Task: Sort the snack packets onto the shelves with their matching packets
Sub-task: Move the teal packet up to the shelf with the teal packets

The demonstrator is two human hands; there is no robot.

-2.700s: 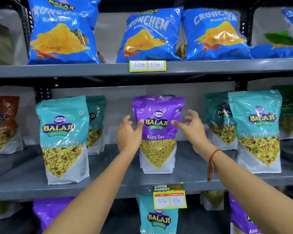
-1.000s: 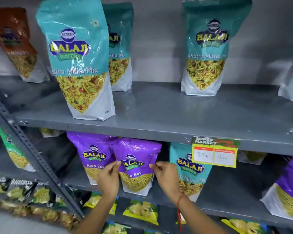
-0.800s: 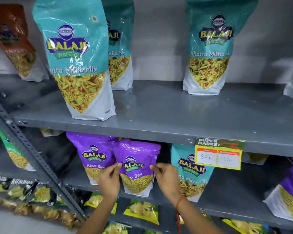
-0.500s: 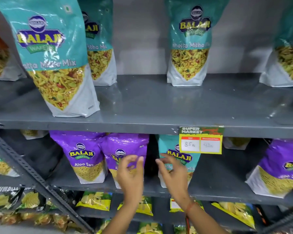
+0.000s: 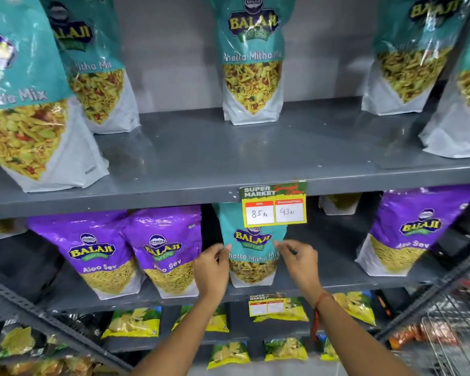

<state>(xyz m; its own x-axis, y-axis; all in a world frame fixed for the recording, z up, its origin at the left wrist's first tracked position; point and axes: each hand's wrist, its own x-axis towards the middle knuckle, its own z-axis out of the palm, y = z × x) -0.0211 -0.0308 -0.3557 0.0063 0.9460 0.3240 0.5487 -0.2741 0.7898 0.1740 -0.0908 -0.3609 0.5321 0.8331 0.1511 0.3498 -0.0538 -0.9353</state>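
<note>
A teal Khatta Mitha Mix packet (image 5: 253, 248) stands upright on the lower grey shelf (image 5: 323, 283), among purple packets. My left hand (image 5: 212, 267) pinches its left edge and my right hand (image 5: 299, 263) pinches its right edge. Two purple Aloo Sev packets (image 5: 98, 256) (image 5: 168, 253) stand side by side just left of it, and another purple packet (image 5: 407, 234) stands at the right. On the upper shelf (image 5: 215, 158), several teal Khatta Mitha Mix packets (image 5: 251, 63) stand upright.
A yellow price tag (image 5: 274, 210) hangs from the upper shelf's front edge and covers the top of the held packet. Small yellow-green chip packets (image 5: 132, 322) fill the shelves below. A slanted metal brace (image 5: 52, 318) crosses at lower left, and a wire basket (image 5: 451, 329) sits at lower right.
Both hands let go of the second purple Aloo Sev packet, left beside the first, and moved right to the teal packet. The view also shifted right.
</note>
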